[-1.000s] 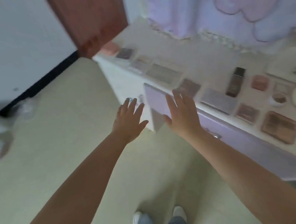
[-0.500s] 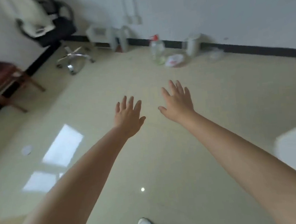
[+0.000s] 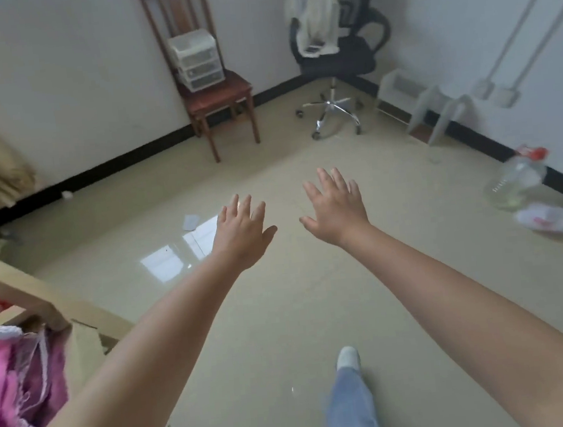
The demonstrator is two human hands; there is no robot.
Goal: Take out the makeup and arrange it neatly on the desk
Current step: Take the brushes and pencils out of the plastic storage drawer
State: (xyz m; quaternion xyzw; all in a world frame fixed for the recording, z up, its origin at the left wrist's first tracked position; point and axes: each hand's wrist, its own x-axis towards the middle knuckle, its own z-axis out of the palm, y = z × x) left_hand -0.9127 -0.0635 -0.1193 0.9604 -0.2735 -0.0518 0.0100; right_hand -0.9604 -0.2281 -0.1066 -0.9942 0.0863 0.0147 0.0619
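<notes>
Head view: left hand [image 3: 242, 236] and right hand [image 3: 337, 213] empty, fingers [image 3: 325, 178] spread forward.

A reddish-brown wooden chair [image 3: 217, 92] at twelve o'clock, black office chair [image 3: 337, 56] at one, pink cloth [image 3: 17, 376] at eight, cream floor [image 3: 283, 316], blue jeans [image 3: 352, 409].

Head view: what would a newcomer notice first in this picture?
First, the two bare hands, left hand and right hand, stretched forward over the pale floor with fingers spread, holding nothing. Behind them, a wooden chair by the far wall carries a small plastic drawer unit; a black office chair stands to its right.
</notes>
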